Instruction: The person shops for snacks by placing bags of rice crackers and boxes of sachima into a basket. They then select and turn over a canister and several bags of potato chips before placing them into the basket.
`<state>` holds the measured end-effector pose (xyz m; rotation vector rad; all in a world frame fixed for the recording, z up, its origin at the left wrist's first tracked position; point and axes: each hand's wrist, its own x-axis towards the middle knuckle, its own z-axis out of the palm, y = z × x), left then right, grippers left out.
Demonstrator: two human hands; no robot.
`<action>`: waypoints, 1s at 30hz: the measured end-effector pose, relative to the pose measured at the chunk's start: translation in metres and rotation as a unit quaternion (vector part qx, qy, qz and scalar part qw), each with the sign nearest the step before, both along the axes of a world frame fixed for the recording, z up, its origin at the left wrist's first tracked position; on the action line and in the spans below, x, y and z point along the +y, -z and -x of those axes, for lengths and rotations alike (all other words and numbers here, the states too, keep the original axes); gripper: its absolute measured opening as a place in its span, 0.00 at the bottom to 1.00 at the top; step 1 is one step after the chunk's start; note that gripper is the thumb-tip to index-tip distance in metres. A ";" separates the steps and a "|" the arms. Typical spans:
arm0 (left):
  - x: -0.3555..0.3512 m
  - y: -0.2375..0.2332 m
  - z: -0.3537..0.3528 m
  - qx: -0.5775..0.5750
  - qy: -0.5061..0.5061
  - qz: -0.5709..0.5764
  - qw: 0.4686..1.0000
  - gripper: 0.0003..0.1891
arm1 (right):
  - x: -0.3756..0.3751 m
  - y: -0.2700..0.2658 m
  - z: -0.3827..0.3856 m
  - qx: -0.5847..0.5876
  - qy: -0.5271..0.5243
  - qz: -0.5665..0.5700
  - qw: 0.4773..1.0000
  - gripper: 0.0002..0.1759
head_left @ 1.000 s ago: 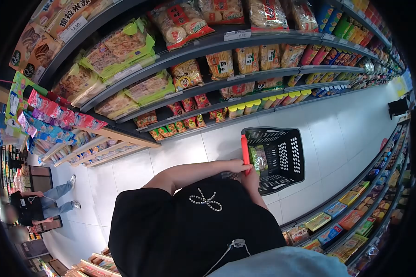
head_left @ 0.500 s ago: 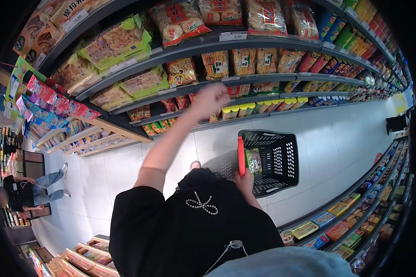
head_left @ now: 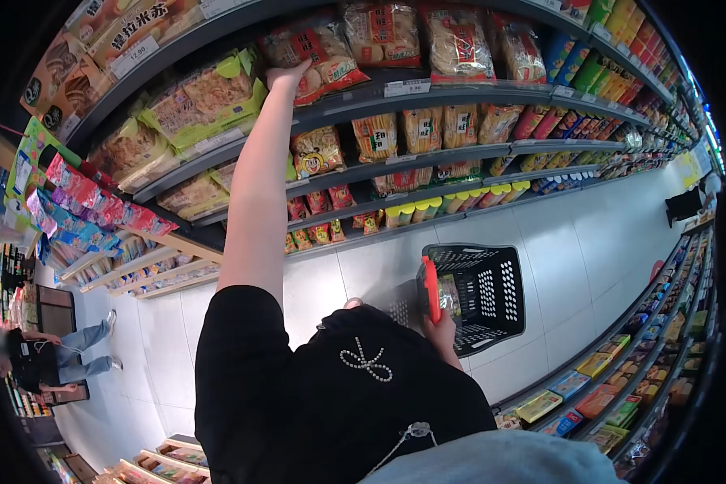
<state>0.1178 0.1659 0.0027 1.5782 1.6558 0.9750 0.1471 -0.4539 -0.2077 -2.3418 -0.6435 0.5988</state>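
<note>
Red-labelled snack bag (head_left: 319,50) sits at about 11 o'clock in the head view, leaning forward on the top grey shelf (head_left: 460,81). It is tipped that way, I'd judge, so its face shows to anyone in the aisle. The left hand (head_left: 286,77) is stretched up at full arm's length to the bag's lower left corner, fingertips against the wrapper. Whether the fingers have closed on it I cannot tell, since the hand is seen from behind. A white price tag (head_left: 407,87) is clipped to the shelf lip just at the bag's 4 o'clock.

Lower, at roughly 4 o'clock, the right hand (head_left: 442,331) is wrapped tight round the red handle (head_left: 431,289) of a black basket (head_left: 496,294). The basket stands on the tiled floor; the grip likely keeps it close and steady during the reach. A green packet (head_left: 450,294) lies inside against the near wall.

Far off at 8 o'clock another person (head_left: 44,363) crouches by the shelving.
</note>
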 end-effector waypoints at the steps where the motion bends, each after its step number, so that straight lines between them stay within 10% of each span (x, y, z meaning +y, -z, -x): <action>1: 0.001 -0.001 0.000 -0.052 0.013 0.023 0.998 0.55 | 0.002 -0.003 0.000 0.004 0.005 -0.001 1.000 0.16; 11: -0.003 -0.003 0.012 -0.241 0.228 0.172 0.927 0.32 | 0.003 0.006 0.001 -0.020 0.011 0.012 1.000 0.18; 18: -0.014 -0.001 0.020 -0.225 0.160 -0.110 0.955 0.31 | 0.001 0.012 0.000 -0.020 0.014 0.020 1.000 0.18; 30: -0.029 -0.017 -0.041 -0.313 0.390 -0.116 0.858 0.27 | 0.006 0.005 0.002 -0.007 0.032 0.025 0.999 0.19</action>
